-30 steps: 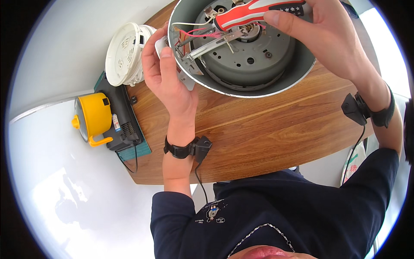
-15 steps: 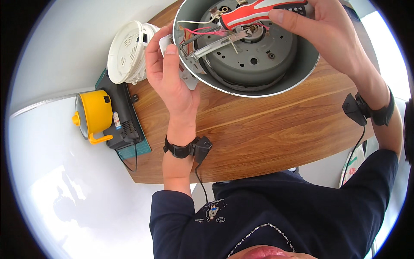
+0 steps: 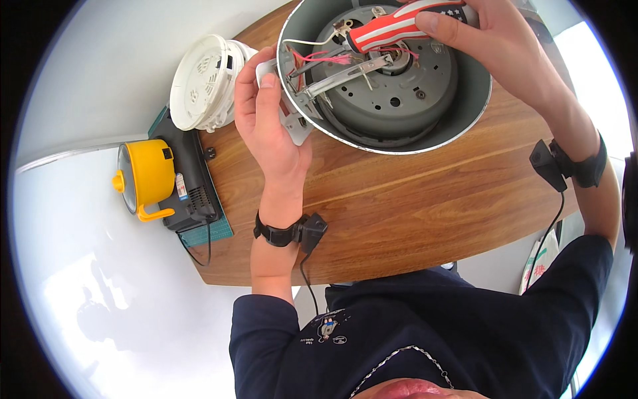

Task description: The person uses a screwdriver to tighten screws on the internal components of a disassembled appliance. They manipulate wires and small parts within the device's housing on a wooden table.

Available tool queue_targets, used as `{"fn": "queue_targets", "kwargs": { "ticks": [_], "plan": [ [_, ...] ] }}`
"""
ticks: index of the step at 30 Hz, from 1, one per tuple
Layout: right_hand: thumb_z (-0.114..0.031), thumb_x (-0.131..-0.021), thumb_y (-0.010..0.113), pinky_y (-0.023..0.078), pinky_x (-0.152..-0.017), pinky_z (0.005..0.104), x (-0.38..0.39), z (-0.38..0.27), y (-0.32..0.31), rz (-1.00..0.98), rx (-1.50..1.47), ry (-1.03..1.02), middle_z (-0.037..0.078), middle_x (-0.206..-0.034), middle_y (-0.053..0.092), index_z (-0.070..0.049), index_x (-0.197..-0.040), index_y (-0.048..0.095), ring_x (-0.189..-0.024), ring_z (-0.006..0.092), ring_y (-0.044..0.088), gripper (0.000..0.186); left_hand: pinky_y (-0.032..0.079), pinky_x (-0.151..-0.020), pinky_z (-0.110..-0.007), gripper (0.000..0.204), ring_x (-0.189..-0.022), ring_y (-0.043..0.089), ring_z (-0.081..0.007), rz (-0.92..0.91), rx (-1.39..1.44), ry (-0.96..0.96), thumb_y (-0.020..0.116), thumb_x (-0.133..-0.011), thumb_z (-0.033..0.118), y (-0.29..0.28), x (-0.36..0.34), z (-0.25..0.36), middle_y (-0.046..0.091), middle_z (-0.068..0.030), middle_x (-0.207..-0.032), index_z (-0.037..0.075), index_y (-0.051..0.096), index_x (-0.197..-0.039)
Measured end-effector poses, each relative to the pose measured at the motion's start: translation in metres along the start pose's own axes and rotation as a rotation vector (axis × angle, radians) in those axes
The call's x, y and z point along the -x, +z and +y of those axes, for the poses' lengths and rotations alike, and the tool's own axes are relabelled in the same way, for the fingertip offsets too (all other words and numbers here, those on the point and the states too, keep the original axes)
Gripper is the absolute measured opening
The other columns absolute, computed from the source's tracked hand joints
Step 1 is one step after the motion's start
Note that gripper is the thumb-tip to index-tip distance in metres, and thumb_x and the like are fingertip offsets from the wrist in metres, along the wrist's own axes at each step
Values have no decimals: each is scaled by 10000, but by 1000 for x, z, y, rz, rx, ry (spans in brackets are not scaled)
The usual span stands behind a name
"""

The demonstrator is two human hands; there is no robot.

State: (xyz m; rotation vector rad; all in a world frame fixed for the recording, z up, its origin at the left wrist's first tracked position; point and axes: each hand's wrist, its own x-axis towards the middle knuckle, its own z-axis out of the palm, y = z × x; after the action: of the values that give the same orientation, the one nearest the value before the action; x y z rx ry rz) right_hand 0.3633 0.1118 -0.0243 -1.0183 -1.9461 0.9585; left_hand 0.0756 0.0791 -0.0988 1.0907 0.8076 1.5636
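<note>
Wooden tabletop [image 3: 399, 206] carries an upturned cooker shell [image 3: 465, 100], its underside wiring exposed. Left hand [image 3: 269, 126] clamps the shell's rim, grip pressed on a white fitting there. Right hand [image 3: 498, 46] pinches a red screwdriver [image 3: 392, 26], tip among the wires. Best to keep the shell steady and the tip seated squarely, clear of the red wires [image 3: 325, 58].

1. A round white ribbed lid [image 3: 203, 83] lies at the far left of my wooden desk [image 3: 399, 213].
2. A yellow pot [image 3: 146, 174] sits on a black base [image 3: 189, 179], near the lid.
3. A green mat [image 3: 216, 231] lies underneath the base.
</note>
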Motion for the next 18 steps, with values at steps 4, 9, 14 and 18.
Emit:
{"fn": "queue_targets", "kwargs": {
  "ticks": [4,9,14,18],
  "plan": [
    [-200,-1006,733,580,-920,301,3,3,1,-13,19,-54,93,-1119,719,6,-1231,640,-1037,153,696,319,579,-960,-335,362,-1130,683,-179,34,-5,-166,504,-1103,164,2,-2,14,685,-126,-1286,-29,568,-1403],
    [-189,-993,742,582,-911,324,5,-2,5,12,68,-74,106,-1100,717,-7,-1223,635,-1031,189,713,312,546,-1041,-378,439,-1219,652,-210,52,16,-265,509,-1111,210,3,-5,22,657,-130,-1363,-36,534,-1474],
    [-180,-976,759,577,-906,335,7,-2,5,16,106,-82,115,-1087,716,-8,-1217,635,-1020,207,716,322,521,-1086,-390,474,-1273,630,-222,76,75,-326,499,-1112,210,2,-5,23,630,-132,-1423,-42,508,-1514],
    [-188,-953,787,574,-905,342,12,-26,5,24,239,-155,117,-1080,720,-7,-1207,643,-1016,210,713,344,505,-1109,-392,494,-1301,610,-223,126,57,-376,501,-1109,210,4,-5,27,613,-136,-1453,-55,491,-1526]
  ]
}}
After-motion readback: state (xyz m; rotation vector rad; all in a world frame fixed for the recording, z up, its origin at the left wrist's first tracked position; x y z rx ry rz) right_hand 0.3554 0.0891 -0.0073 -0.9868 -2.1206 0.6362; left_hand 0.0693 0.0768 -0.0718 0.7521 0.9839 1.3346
